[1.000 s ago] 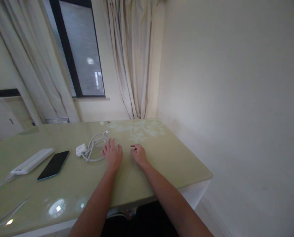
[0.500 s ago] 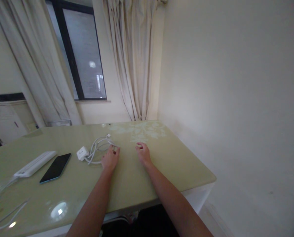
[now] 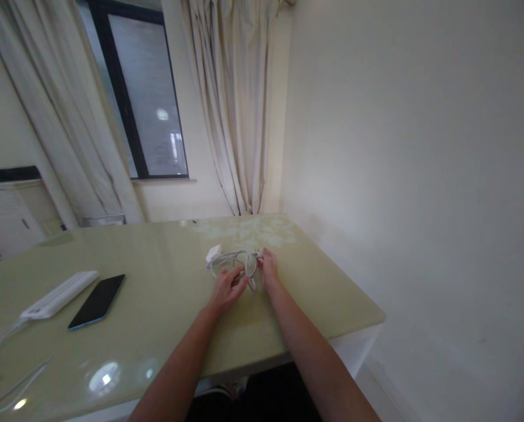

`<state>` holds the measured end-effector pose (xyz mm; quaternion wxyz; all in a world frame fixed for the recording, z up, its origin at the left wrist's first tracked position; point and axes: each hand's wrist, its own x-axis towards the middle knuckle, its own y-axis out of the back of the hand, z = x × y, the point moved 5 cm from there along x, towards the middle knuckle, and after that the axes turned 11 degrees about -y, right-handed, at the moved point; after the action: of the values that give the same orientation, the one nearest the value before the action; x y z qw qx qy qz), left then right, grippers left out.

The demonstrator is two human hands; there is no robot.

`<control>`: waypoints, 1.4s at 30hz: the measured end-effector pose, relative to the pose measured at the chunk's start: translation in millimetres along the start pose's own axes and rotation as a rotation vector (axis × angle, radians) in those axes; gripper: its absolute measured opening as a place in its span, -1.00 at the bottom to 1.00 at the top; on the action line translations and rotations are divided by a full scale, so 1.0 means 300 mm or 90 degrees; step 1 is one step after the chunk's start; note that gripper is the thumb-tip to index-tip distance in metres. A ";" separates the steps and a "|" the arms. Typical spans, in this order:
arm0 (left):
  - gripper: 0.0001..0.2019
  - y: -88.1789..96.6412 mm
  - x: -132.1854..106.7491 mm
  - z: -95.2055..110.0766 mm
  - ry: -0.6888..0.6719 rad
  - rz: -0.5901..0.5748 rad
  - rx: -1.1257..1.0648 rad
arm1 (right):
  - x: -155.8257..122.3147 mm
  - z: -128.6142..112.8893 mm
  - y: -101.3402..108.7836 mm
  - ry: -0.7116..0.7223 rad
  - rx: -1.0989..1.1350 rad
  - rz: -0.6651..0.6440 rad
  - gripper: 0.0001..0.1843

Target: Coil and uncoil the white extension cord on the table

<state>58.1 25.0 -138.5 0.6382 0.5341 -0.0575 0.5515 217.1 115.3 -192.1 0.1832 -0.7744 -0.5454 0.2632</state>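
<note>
A white charger block (image 3: 213, 253) with its coiled white cable (image 3: 238, 258) lies on the pale green glass table (image 3: 165, 305), near the middle and toward the far side. My left hand (image 3: 227, 289) pinches the cable's near loop with curled fingers. My right hand (image 3: 269, 270) is closed on the cable's right end, where a small connector shows beside the fingers. The two hands sit close together over the coil.
A black phone (image 3: 97, 300) lies face up at the left, next to a white power strip (image 3: 58, 294) whose cord runs off the left edge. Curtains (image 3: 231, 105) and a window (image 3: 143, 99) stand behind the table. A bare wall borders the right side.
The charger and cable have been dragged right, from beside the phone to the table's middle. My left hand moved right with the cable, and my right hand closed on its end.
</note>
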 end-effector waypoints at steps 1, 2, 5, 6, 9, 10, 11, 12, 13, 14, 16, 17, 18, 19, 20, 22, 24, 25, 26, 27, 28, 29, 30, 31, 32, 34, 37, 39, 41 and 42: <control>-0.59 0.008 -0.003 -0.007 0.010 0.023 -0.023 | 0.001 -0.001 0.006 -0.009 0.042 0.005 -0.53; -0.60 0.015 -0.007 -0.017 0.023 0.046 -0.045 | 0.002 -0.001 0.009 -0.019 0.075 0.002 -0.53; -0.67 0.035 -0.016 -0.045 0.046 0.100 -0.079 | 0.001 0.003 -0.001 -0.059 0.107 -0.050 -0.57; -0.69 0.040 -0.017 -0.051 0.050 0.110 -0.079 | -0.002 0.005 -0.006 -0.073 0.099 -0.070 -0.60; -0.73 0.047 -0.018 -0.061 0.059 0.126 -0.102 | -0.015 0.004 -0.017 -0.093 0.066 -0.106 -0.62; -0.72 0.046 -0.018 -0.063 0.063 0.127 -0.120 | -0.021 -0.001 -0.018 -0.088 0.061 -0.109 -0.61; -0.69 0.043 -0.017 -0.064 0.066 0.125 -0.141 | -0.028 -0.007 -0.019 -0.079 0.057 -0.110 -0.59; -0.64 0.039 -0.016 -0.064 0.067 0.121 -0.162 | -0.035 -0.014 -0.021 -0.069 0.055 -0.111 -0.57; -0.58 0.034 -0.015 -0.065 0.068 0.118 -0.185 | -0.043 -0.021 -0.022 -0.060 0.052 -0.112 -0.54; -0.51 0.029 -0.015 -0.067 0.071 0.117 -0.210 | -0.051 -0.027 -0.025 -0.050 0.047 -0.115 -0.52; -0.43 0.023 -0.016 -0.078 0.094 0.129 -0.261 | -0.068 -0.042 -0.032 -0.025 0.028 -0.124 -0.49; -0.43 0.020 -0.018 -0.086 0.113 0.137 -0.286 | -0.076 -0.049 -0.038 -0.009 0.016 -0.133 -0.48; -0.44 0.018 -0.019 -0.096 0.134 0.145 -0.307 | -0.083 -0.056 -0.043 0.010 0.006 -0.145 -0.48; -0.45 0.016 -0.021 -0.104 0.152 0.152 -0.321 | -0.091 -0.062 -0.050 0.030 -0.001 -0.159 -0.47; -0.47 0.015 -0.021 -0.111 0.165 0.158 -0.330 | -0.097 -0.069 -0.056 0.049 -0.005 -0.174 -0.47; -0.48 0.014 -0.019 -0.120 0.175 0.163 -0.334 | -0.107 -0.080 -0.064 0.087 -0.015 -0.195 -0.45; -0.49 0.016 -0.017 -0.124 0.182 0.167 -0.326 | -0.116 -0.091 -0.070 0.126 -0.040 -0.202 -0.46; -0.50 0.018 -0.015 -0.125 0.183 0.170 -0.317 | -0.120 -0.097 -0.072 0.145 -0.054 -0.203 -0.46; -0.51 0.022 -0.014 -0.124 0.181 0.173 -0.304 | -0.125 -0.103 -0.075 0.163 -0.064 -0.206 -0.47; -0.52 0.027 -0.013 -0.122 0.174 0.179 -0.287 | -0.129 -0.107 -0.078 0.175 -0.070 -0.214 -0.48; -0.54 0.033 -0.012 -0.119 0.162 0.184 -0.268 | -0.133 -0.110 -0.081 0.182 -0.072 -0.224 -0.48; -0.55 0.038 -0.011 -0.116 0.149 0.187 -0.248 | -0.136 -0.112 -0.083 0.183 -0.071 -0.233 -0.49; -0.57 0.043 -0.011 -0.113 0.136 0.190 -0.230 | -0.138 -0.112 -0.085 0.182 -0.070 -0.241 -0.50; -0.58 0.047 -0.011 -0.111 0.124 0.191 -0.213 | -0.140 -0.112 -0.086 0.180 -0.069 -0.246 -0.52; -0.59 0.050 -0.012 -0.110 0.117 0.191 -0.200 | -0.140 -0.111 -0.087 0.179 -0.069 -0.248 -0.54; -0.59 0.051 -0.015 -0.111 0.111 0.184 -0.181 | -0.141 -0.107 -0.088 0.177 -0.074 -0.251 -0.58; -0.59 0.050 -0.019 -0.114 0.107 0.168 -0.139 | -0.145 -0.091 -0.097 0.152 -0.096 -0.274 -0.56; -0.58 0.052 -0.020 -0.111 0.095 0.166 -0.096 | -0.150 -0.083 -0.102 0.143 -0.110 -0.275 -0.54; -0.57 0.054 -0.021 -0.105 0.084 0.168 -0.058 | -0.154 -0.081 -0.100 0.152 -0.129 -0.242 -0.55; -0.57 0.055 -0.021 -0.102 0.081 0.167 -0.046 | -0.155 -0.082 -0.096 0.161 -0.146 -0.217 -0.56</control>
<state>27.3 40.8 -145.4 0.5818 0.4627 -0.1060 0.6604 198.0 81.4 -146.4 0.2027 -0.7138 -0.6671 0.0660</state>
